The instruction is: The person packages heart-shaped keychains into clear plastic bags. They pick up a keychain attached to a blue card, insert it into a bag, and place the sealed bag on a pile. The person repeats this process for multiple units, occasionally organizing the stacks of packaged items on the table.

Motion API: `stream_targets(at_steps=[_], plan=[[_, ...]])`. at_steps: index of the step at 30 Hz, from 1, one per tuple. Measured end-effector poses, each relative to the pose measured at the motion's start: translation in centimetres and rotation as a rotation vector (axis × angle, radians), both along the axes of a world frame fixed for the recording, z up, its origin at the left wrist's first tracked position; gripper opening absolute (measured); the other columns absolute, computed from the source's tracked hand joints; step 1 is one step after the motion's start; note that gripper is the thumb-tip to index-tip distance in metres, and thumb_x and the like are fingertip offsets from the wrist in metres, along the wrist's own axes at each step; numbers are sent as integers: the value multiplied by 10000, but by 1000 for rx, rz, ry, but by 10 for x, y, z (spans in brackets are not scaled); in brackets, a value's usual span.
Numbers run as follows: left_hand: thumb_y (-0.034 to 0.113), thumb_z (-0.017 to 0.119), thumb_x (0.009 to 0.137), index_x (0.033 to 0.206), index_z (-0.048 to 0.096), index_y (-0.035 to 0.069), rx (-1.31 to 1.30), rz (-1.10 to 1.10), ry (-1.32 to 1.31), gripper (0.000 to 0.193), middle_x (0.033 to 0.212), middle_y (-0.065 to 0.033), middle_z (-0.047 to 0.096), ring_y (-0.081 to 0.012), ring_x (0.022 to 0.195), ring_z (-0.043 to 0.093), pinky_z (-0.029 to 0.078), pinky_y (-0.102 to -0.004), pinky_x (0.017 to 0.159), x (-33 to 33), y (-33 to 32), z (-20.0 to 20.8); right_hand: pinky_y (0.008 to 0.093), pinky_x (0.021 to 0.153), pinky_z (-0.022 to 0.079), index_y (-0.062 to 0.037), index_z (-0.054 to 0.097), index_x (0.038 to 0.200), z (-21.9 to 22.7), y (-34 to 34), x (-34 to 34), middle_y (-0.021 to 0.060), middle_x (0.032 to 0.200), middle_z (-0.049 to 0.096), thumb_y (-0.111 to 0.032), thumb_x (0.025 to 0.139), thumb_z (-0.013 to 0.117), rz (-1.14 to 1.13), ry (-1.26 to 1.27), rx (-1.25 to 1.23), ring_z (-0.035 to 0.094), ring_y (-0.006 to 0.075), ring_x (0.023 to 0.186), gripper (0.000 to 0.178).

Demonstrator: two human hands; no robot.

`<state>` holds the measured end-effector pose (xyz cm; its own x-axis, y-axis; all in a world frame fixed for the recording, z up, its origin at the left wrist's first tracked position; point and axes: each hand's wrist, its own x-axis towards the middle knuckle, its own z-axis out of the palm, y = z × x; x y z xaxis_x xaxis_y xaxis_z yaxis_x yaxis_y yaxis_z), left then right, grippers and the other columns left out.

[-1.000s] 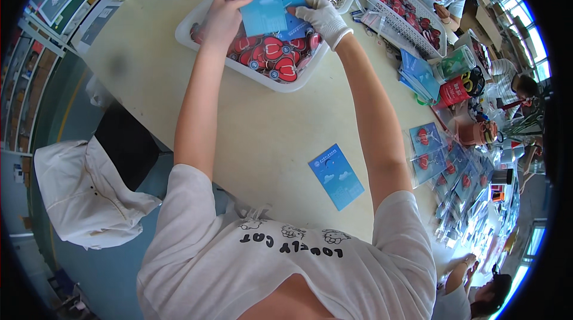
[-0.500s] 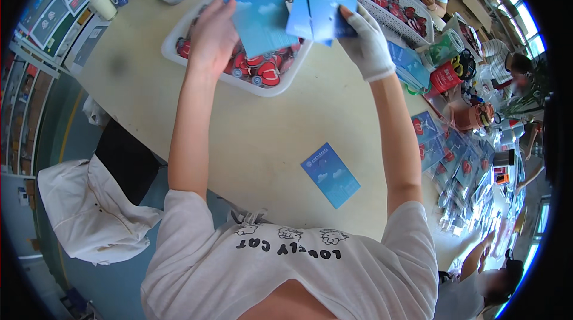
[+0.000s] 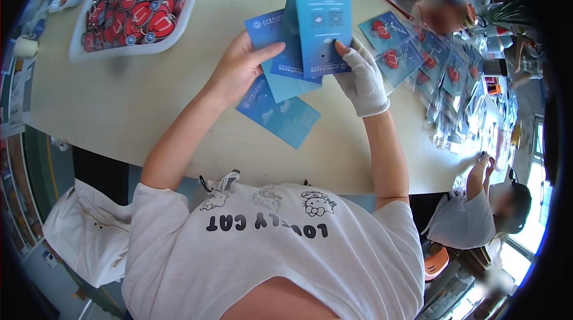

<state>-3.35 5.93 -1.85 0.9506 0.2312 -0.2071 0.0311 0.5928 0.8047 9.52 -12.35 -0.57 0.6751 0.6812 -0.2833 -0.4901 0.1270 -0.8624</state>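
While both hands, left bare and right gloved, grip fanned blue cards above the surface, 1 blue card lies beneath; a white tray of red keychains sits far left.

Both forearms reached up from the torso and converged at the blue cards above the table. The bare left hand was just left of the cards, palm turned inward, thumb stretched across their face and fingers hidden behind them. The right hand, in a white glove, was just right of the cards, pinching their lower right edge with thumb in front. The right wrist was bent slightly inward; both elbows stayed below the cards.
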Motion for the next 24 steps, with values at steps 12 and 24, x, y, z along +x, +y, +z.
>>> stream_targets(at_steps=[12,24], plan=[[100,638,879,1226,495,-3,92,-160,-7,389,1112,-87,623,-150,1013,605,498,-311,881,-1,-3,-11,215,786,462,-23,488,1324,0,-54,46,91,1179,626,41,874,487,-172,-1277,-497,553,90,864,454],[237,526,974,1215,507,32,-304,149,-170,317,1173,-59,606,-156,1068,586,474,-316,921,-1,-4,-12,219,659,483,-37,624,881,16,-25,4,35,822,627,-88,859,658,-513,-254,102,591,91,734,65]])
